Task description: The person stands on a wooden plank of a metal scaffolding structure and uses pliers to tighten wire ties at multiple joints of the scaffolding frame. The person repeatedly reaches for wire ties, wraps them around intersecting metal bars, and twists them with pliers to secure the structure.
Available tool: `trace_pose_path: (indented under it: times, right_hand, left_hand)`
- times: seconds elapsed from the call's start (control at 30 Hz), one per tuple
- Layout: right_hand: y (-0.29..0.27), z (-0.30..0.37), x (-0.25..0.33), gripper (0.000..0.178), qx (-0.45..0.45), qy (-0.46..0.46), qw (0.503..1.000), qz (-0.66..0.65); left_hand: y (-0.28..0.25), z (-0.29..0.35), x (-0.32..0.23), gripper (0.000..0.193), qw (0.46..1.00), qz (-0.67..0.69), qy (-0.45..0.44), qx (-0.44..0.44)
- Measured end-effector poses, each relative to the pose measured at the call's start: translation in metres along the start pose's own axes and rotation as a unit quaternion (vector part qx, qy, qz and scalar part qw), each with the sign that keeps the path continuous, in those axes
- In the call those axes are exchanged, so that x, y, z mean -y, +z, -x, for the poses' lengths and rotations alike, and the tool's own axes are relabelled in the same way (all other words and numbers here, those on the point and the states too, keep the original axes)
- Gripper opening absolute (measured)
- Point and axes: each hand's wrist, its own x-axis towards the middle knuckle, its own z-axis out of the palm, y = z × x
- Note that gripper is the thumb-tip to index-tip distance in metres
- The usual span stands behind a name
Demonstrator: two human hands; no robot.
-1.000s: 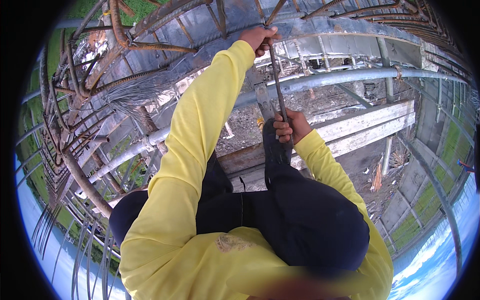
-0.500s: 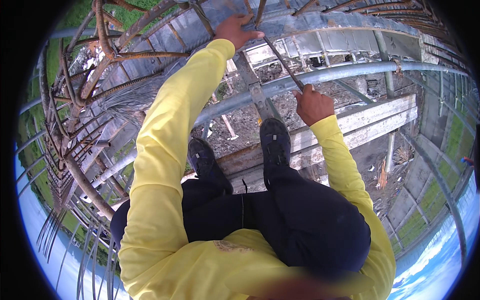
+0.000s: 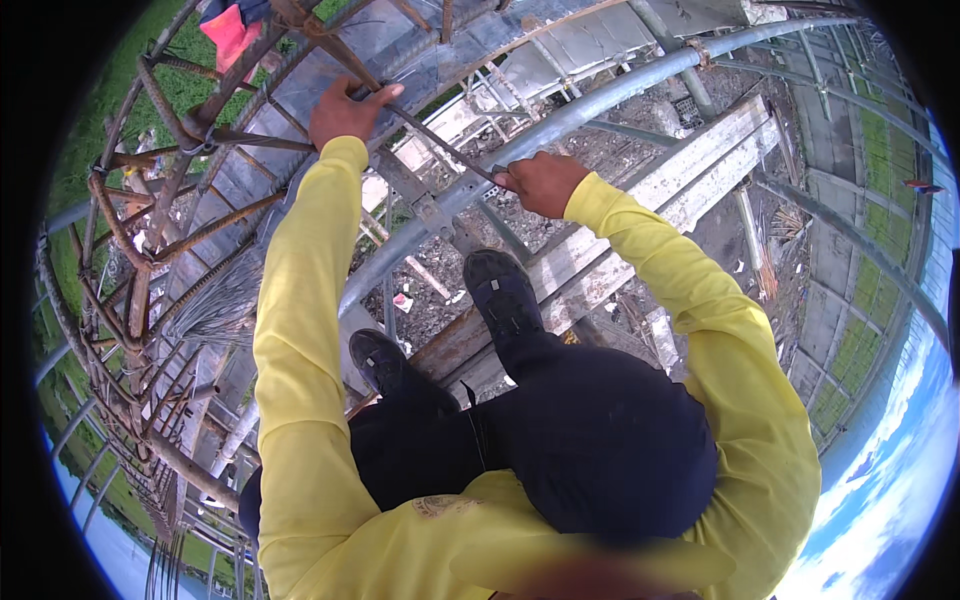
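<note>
My right hand (image 3: 545, 184) is closed around the near end of a thin dark metal bar (image 3: 445, 146). The bar slants up and left toward my left hand (image 3: 345, 112). That hand lies at a grey formwork panel (image 3: 425, 62), its thumb and forefinger apart on either side of a rusty rebar (image 3: 345, 52). Its other fingers are partly hidden. Where the bar's far end meets the rebar, beside my left thumb, is too small to make out. Both hands are bare, with yellow sleeves.
A rebar cage (image 3: 150, 215) stands at the left, beside a bundle of thin wires (image 3: 215, 305). A galvanized pipe (image 3: 560, 125) crosses ahead of my shoes (image 3: 500, 295). Planks (image 3: 680, 190) span above debris-strewn ground. Pink cloth (image 3: 232, 38) shows beyond the cage.
The view has turned, so the scaffold and cage appear tilted. Both hands now appear farther left and lower in view. My right hand still grips the bar, which lies at a flatter slant.
</note>
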Motion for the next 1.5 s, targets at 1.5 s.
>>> trace_pose_path:
  times: [1.5]
  right_hand:
    - [0.029,0.003,0.034,0.035,0.021,-0.083,0.996,0.034]
  left_hand:
    - [-0.028,0.091,0.079,0.043,0.925,0.091,0.271,0.251]
